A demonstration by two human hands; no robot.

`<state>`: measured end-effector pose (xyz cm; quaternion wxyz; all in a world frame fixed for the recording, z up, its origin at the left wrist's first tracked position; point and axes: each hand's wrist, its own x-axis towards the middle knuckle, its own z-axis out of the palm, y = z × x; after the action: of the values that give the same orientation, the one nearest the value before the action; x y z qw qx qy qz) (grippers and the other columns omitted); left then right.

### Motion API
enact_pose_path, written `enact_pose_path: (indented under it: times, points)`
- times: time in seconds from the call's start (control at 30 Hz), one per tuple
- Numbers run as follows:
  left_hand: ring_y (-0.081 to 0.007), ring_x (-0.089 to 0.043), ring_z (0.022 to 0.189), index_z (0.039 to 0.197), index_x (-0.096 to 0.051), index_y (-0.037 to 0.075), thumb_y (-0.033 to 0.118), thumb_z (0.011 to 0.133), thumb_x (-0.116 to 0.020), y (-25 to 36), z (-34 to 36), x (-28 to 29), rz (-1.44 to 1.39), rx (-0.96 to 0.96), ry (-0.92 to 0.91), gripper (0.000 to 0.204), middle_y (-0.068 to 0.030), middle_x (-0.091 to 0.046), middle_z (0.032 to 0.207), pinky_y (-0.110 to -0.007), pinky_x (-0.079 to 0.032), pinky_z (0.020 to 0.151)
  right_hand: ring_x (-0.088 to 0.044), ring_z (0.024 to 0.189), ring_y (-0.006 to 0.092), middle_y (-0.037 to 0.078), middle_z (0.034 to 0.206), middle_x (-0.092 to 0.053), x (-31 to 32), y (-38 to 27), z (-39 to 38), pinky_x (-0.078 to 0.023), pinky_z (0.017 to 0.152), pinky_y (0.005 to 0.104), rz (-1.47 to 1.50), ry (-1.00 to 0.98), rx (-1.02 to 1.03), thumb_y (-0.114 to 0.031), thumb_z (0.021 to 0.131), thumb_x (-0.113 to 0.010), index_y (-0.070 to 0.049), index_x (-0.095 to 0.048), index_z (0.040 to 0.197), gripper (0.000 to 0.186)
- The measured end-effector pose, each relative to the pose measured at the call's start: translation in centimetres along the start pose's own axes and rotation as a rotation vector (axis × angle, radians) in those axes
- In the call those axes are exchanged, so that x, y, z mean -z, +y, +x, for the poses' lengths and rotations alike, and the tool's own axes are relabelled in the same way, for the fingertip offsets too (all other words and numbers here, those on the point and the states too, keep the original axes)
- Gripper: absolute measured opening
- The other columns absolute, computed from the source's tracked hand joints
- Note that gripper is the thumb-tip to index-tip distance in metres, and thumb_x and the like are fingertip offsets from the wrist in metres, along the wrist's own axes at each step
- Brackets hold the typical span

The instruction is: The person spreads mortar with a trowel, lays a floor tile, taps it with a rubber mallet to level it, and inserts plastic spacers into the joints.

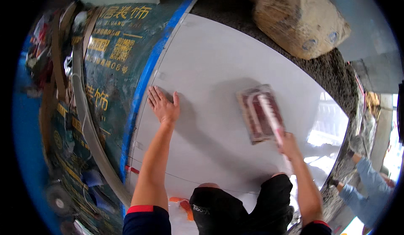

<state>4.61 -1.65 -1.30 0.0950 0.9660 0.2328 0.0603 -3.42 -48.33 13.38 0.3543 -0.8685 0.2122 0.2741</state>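
A large pale grey tile (202, 66) lies below me, and my knees rest at its near part. My left hand (164, 106) presses flat near the tile's left edge, fingers outstretched, with nothing in it. In my right hand (288, 146) is the long pale handle of a flat, rectangular tool (256, 119) with a reddish-brown top. Motion blurs this tool, so its exact kind is unclear. Its shadow falls on the tile to its left; I cannot tell whether it touches the surface. A small red piece (132, 169) sits at the tile joint near my left forearm.
Blue tape (145, 73) runs along the tile's left side beside dark green printed floor covering (113, 79). A bulky tan bag (299, 18) stands on grey mortar (336, 73) beyond the tile. A curved grey strip (90, 130) lies left. Another person (366, 188) is at lower right.
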Motion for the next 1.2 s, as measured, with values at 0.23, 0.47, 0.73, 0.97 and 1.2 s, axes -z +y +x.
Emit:
enact_pose_path:
  times: [0.23,0.47,0.73,0.97,1.2]
  points:
    - [-0.0349,-0.014,0.150,0.150,-0.026,-0.005,0.058,0.095,-0.043,-0.5,0.2,-0.7,0.085,-0.004,0.020,0.085,-0.0225,-0.020,0.159,-0.046,-0.010,0.121,-0.055,0.074,0.0170,0.010,0.094,-0.056,20.4,9.9,-20.2,-0.047,0.061,0.0314,0.358,0.510,-0.363,-0.042,0.096,-0.053,-0.003,-0.045,0.126,0.050]
    - [-0.0348,-0.016,0.149,0.150,-0.028,-0.003,0.058,0.096,-0.042,-0.1,-0.7,-1.2,0.102,-0.019,0.046,0.083,-0.0232,-0.023,0.158,-0.044,-0.012,0.121,-0.060,0.092,0.0227,0.016,0.114,-0.057,14.9,28.7,-14.5,-0.052,0.077,0.0341,0.037,0.811,-0.277,-0.030,0.096,-0.050,-0.001,-0.035,0.144,0.058]
    - [-0.0350,-0.019,0.148,0.149,-0.032,-0.003,0.058,0.098,-0.038,-0.7,-0.3,-1.9,0.108,-0.007,0.066,0.080,-0.0237,-0.026,0.157,-0.045,-0.016,0.121,-0.046,0.038,0.0205,0.006,0.053,-0.043,4.9,11.2,6.6,-0.039,0.039,0.0367,0.213,0.406,-0.275,-0.073,0.095,-0.029,0.002,-0.054,0.079,0.081]
    - [-0.0357,-0.016,0.149,0.151,-0.026,-0.003,0.061,0.098,-0.034,2.0,-4.8,-1.7,0.124,0.084,0.021,0.084,-0.0250,-0.021,0.158,-0.045,-0.012,0.121,-0.053,0.043,0.0224,0.011,0.057,-0.053,5.7,11.7,5.4,-0.044,0.044,0.0409,0.142,0.418,-0.130,-0.070,0.096,-0.030,0.003,-0.061,0.095,0.080]
    - [-0.0435,-0.004,0.149,0.153,-0.010,-0.008,0.068,0.093,-0.040,5.4,-22.0,-1.1,0.075,-0.358,-0.155,0.101,-0.0305,-0.007,0.159,-0.056,-0.005,0.119,-0.044,0.044,0.0127,0.001,0.059,-0.044,2.6,18.0,-1.0,-0.040,0.044,0.0347,0.432,0.101,-0.093,-0.073,0.092,-0.042,-0.007,-0.050,0.083,0.066]
